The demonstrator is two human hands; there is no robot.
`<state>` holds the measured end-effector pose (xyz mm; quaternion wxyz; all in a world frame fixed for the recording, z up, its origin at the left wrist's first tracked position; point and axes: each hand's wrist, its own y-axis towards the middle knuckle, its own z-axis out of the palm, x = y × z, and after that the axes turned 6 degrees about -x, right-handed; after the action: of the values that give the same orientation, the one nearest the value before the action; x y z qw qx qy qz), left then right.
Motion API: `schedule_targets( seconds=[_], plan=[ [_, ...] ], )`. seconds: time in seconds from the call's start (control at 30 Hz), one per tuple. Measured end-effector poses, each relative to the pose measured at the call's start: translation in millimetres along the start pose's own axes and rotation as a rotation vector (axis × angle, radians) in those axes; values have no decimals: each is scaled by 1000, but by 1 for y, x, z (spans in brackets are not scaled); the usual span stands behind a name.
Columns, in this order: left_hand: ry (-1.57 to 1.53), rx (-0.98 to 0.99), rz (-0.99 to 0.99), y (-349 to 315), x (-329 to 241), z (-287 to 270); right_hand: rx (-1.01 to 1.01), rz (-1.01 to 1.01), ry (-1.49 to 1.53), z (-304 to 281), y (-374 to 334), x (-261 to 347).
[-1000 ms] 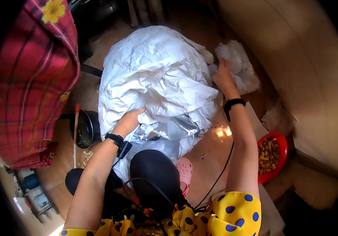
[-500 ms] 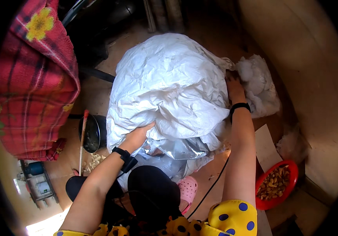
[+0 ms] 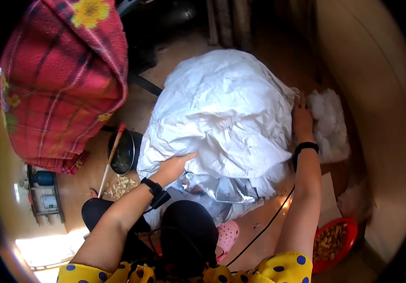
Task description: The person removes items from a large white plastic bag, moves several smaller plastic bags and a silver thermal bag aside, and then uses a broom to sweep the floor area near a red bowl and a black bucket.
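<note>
A big, bulging white sack of crinkled sheeting stands before me on the floor. At its near left side, my left hand grips a fold, and the sheeting hides most of its fingers. My right hand lies along the sack's right side, fingers stretched out against it. Silvery foil sheeting shows below the sack's near edge, with clear plastic under it. Right of my right hand sits a clear plastic bag with white stuff inside.
A red plaid blanket hangs at the left. Below it are a dark pot, a stick and pale scraps. A red basin of brown pieces stands at lower right. A black cable crosses the floor beside my pink clog.
The whole view has shifted, so the sack and blanket appear further right. My right hand's fingers now stretch along the sack's side. My left hand keeps its place on the fold.
</note>
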<state>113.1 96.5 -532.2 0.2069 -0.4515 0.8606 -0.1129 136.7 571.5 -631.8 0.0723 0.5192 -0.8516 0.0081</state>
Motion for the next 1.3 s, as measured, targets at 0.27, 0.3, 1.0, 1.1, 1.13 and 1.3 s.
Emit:
schedule_targets(
  seconds=[0.27,0.3,1.0,1.1,1.13,1.3],
  plan=[
    [80,36,-204,-5,1,-4,129,118,243,63,58,-26],
    [24,85,-256,-4,-3,-8,84,114,267,69,59,-25],
    [30,80,-137,8,-2,7,-284,369,-325,-55,-33,-118],
    [49,-24,-82,5,2,9,-164,460,-214,-69,-25,-112],
    [45,-21,-78,4,-3,6,-128,453,-148,-75,-28,-111],
    [152,64,-106,5,-22,0,-59,573,-80,-96,-58,-105]
  ],
)
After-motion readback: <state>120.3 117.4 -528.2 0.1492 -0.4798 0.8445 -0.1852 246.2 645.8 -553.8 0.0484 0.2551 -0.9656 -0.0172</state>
